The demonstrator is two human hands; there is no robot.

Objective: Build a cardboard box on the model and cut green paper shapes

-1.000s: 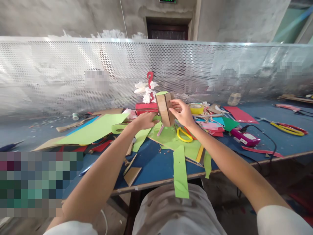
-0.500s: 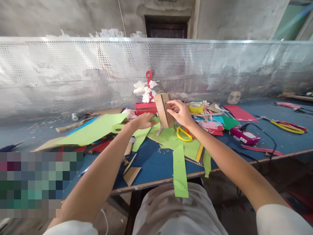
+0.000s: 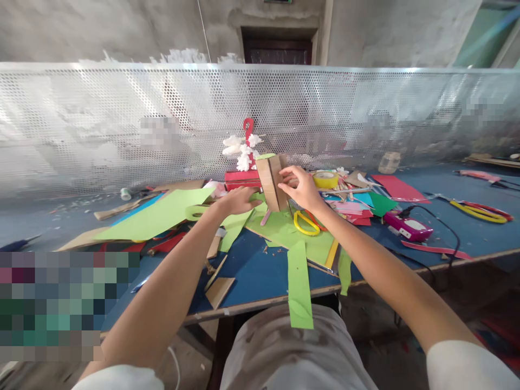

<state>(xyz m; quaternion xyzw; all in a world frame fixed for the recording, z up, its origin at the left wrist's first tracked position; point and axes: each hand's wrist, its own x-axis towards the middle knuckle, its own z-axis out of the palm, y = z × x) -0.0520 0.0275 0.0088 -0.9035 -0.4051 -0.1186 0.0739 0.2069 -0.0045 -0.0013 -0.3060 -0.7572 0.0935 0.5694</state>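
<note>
A brown cardboard piece [image 3: 270, 181] stands upright on green paper [image 3: 284, 230] in the middle of the blue table [image 3: 252, 273]. My right hand [image 3: 301, 188] presses on its right face, fingers bent against it. My left hand [image 3: 239, 200] grips its lower left side, fingers curled at the base. Behind it stands a red box [image 3: 242, 178] with white foam bits [image 3: 240, 150] and a red hook on top.
Yellow-handled scissors [image 3: 304, 223] lie just right of the cardboard. A yellow tape roll [image 3: 326, 179], coloured paper scraps, a pink glue gun [image 3: 406, 226] with its cable and more scissors [image 3: 481, 212] lie to the right. A perforated metal screen [image 3: 122, 119] walls the table's far side.
My right hand has slid slightly down and left on the cardboard's face; the cardboard piece has tilted a little. My left hand stays at its base.
</note>
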